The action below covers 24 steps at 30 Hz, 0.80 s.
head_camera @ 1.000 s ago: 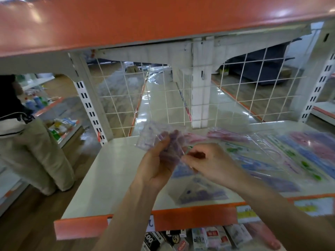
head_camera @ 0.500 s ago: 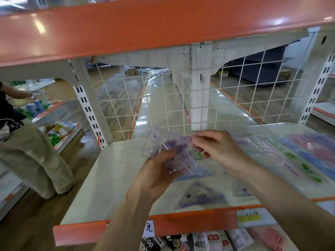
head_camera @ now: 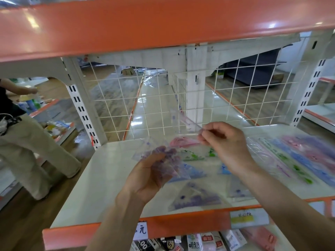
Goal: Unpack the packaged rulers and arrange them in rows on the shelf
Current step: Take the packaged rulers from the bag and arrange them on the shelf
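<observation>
A clear plastic packet (head_camera: 164, 156) with purple-printed rulers inside is gripped by the left hand (head_camera: 150, 180), its fingers curled round the lower part, above the middle of the shelf (head_camera: 108, 178). A transparent set square (head_camera: 184, 122) is pinched at one tip by the right hand (head_camera: 226, 142), just up and right of the packet. Beneath the hands, pink, green, blue and purple set squares (head_camera: 195, 198) are laid from back edge to front edge; long rulers (head_camera: 299, 160) are spread toward the right edge.
</observation>
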Tool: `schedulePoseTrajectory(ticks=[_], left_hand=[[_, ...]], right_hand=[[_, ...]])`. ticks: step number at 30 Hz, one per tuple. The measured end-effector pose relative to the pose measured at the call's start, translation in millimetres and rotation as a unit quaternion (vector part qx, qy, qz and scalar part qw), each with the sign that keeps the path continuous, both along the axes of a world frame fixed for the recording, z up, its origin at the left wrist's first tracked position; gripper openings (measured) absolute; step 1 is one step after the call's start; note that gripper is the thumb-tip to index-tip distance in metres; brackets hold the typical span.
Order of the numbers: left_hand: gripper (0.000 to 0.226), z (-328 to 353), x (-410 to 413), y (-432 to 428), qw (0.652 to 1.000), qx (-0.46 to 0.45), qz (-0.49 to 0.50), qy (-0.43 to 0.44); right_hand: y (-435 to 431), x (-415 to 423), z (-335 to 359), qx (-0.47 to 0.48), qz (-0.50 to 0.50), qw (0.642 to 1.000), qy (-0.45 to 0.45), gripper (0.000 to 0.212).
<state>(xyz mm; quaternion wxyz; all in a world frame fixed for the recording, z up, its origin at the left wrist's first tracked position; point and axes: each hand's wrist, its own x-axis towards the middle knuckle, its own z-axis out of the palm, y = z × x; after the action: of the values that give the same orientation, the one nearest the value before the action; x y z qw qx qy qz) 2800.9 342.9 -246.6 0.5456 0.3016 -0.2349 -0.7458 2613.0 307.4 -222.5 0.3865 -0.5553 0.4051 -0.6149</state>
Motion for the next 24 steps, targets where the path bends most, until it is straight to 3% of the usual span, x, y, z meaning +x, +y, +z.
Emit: schedulePoseTrajectory(ticks=[2,5,8,13,15,17,19,21,24], left_hand=[[0.020,6,-3,2,1.000,-0.021,-0.005,-0.004],[0.023,12,-3,1,0.998,-0.060,-0.003,-0.023],[0.025,9,0,0,0.996,-0.083,-0.010,-0.026],[0.029,5,0,0,0.994,-0.098,-0.018,-0.033],[0.024,9,-3,0,0.995,-0.091,-0.011,-0.026],[0.019,10,-6,-3,0.998,-0.068,0.009,-0.011],[0.017,7,-5,-8,0.998,-0.035,0.050,-0.027],[0.016,2,-4,-11,0.995,-0.019,0.082,-0.057],[0.013,2,-10,-10,0.992,-0.046,0.068,-0.093]], right_hand=[[3,-1,-6,-0.118,-0.026,0.983,0.139,0.015],[1,-5,-17,-0.252,-0.045,0.920,0.297,0.010],[0,-8,-21,-0.279,-0.068,0.897,0.337,0.006],[2,-10,-22,-0.280,-0.090,0.858,0.420,0.019],[7,-3,-25,-0.235,-0.083,0.886,0.391,0.012],[11,5,-21,-0.122,-0.069,0.959,0.246,0.009],[13,9,-13,0.030,-0.039,0.996,0.080,0.016],[13,8,-7,0.132,-0.008,0.991,-0.012,0.016],[21,21,-8,0.205,0.060,0.977,0.025,0.020]])
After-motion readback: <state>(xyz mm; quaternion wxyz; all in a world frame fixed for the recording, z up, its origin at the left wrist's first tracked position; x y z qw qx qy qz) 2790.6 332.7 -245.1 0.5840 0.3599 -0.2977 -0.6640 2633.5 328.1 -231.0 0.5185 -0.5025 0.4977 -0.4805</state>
